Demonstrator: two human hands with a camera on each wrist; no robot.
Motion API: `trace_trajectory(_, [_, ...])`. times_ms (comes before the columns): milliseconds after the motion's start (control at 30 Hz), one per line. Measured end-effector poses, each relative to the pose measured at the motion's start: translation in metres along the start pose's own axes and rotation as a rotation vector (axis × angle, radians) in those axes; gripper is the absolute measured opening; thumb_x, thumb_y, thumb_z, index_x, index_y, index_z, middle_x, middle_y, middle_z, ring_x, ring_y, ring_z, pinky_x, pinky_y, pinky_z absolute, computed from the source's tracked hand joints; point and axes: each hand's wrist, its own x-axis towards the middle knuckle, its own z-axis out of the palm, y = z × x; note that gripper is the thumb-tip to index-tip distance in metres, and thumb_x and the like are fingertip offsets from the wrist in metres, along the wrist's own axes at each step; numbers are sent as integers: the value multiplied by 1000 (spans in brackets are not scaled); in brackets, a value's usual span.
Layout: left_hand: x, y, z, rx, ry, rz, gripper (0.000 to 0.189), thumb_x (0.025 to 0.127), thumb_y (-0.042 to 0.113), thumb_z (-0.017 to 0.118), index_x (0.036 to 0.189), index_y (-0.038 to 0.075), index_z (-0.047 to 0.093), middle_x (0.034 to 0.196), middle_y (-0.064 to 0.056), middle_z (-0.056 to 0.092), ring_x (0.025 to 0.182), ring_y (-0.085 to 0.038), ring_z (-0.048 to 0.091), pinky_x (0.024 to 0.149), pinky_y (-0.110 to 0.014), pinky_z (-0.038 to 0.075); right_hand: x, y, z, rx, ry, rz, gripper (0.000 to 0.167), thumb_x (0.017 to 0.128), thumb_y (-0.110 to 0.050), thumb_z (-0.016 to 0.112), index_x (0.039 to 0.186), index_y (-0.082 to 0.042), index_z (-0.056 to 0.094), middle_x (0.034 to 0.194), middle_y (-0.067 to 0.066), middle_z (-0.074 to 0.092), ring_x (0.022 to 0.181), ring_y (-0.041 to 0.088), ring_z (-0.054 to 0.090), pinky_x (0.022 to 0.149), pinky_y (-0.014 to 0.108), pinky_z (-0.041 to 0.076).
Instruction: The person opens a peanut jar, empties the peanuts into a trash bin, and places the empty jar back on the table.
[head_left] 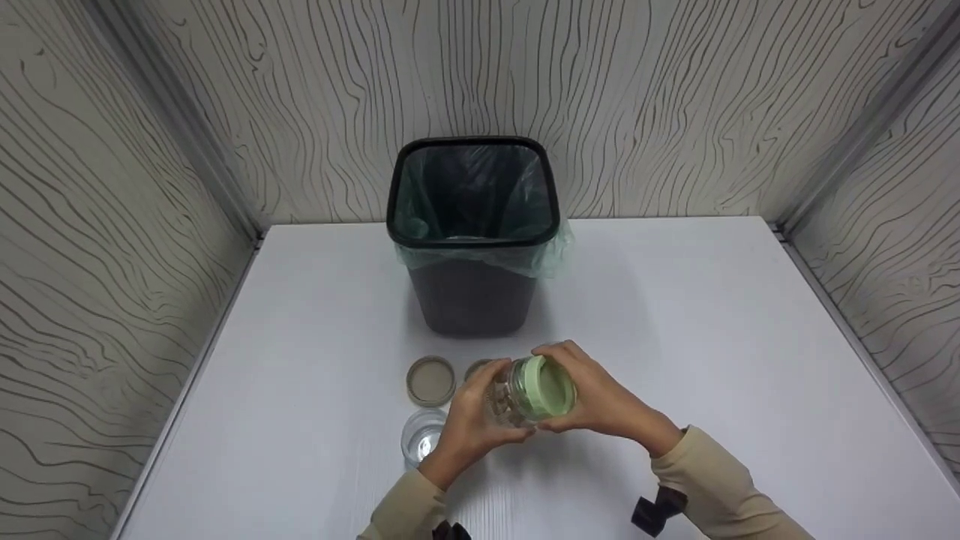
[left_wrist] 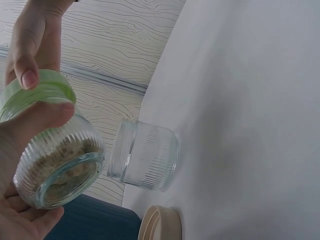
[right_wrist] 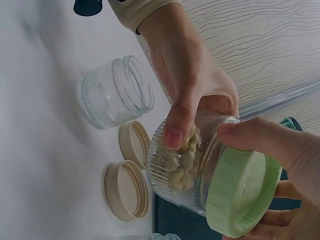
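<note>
A ribbed glass jar [head_left: 504,396] with a light green lid [head_left: 551,386] is held tilted above the table. My left hand [head_left: 471,429] grips the jar's body, its thumb and fingers curled round the glass. My right hand [head_left: 604,394] holds the green lid by its rim, which sits on the jar's mouth. Inside the jar lie several pale tan, nut-like pieces [right_wrist: 179,172]; their exact kind is unclear. An open glass jar [head_left: 422,435] stands beside my left wrist. Two beige lids [right_wrist: 126,191] lie on the table, one partly behind my left hand in the head view.
A dark bin [head_left: 474,296] with a green liner bag [head_left: 551,251] stands at the back of the white table [head_left: 315,337]. Wood-patterned panels [head_left: 480,67] enclose the back and sides. At the bottom of the right wrist view, part of another clear glass thing [right_wrist: 167,236] shows.
</note>
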Motion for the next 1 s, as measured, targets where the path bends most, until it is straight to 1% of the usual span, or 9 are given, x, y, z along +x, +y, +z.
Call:
trace_trajectory(67, [3,1,-2,-8,-8,-18,89,54,19,93,132,2,52,124,-11,63,115,-24,61,105,-39,52,3,1,-2,4,8,3,81,63,-21,89,131,-6,48,122,9,54,107,23,56,84,34,56])
trace_trajectory(133, [7,0,-4,-6,-11,-21,89,55,19,93,132,2,52,124,-11,62,115,-25,60,104,-40,52,6,2,-3,10,19,4,81,63,-20,89,131,-5,48,121,10,55,106,23,57,84,35,57])
trace_trajectory(300, [17,-2,-8,15,16,0,86,55,20,93,129,0,53,123,-13,63,114,-26,61,101,-40,53,11,4,-7,19,44,8,80,63,-19,89,130,-3,48,120,12,55,107,24,57,86,38,57])
trace_trajectory(400, [21,-4,-10,20,27,-3,86,55,19,93,129,-1,53,123,-14,63,114,-27,62,101,-40,53,13,5,-8,23,53,17,80,63,-19,89,130,-3,48,120,12,55,107,24,57,86,39,57])
trace_trajectory(600, [25,-7,-13,-2,30,-20,87,58,20,92,131,-1,52,127,-17,62,118,-29,61,103,-42,52,14,7,-9,22,76,29,79,65,-21,88,131,-5,49,122,11,54,109,24,56,89,42,55])
trace_trajectory(900, [27,-7,-17,-1,45,-40,87,57,21,92,131,-1,52,127,-17,63,120,-30,61,103,-43,52,12,10,-10,46,89,47,79,66,-24,88,131,-4,48,120,11,56,107,21,56,88,40,58])
trace_trajectory(1000, [27,-8,-18,4,51,-46,87,56,21,92,130,-1,53,127,-17,63,119,-30,61,103,-42,52,10,12,-10,43,109,44,79,65,-24,88,131,-5,49,119,11,58,104,20,56,85,36,59])
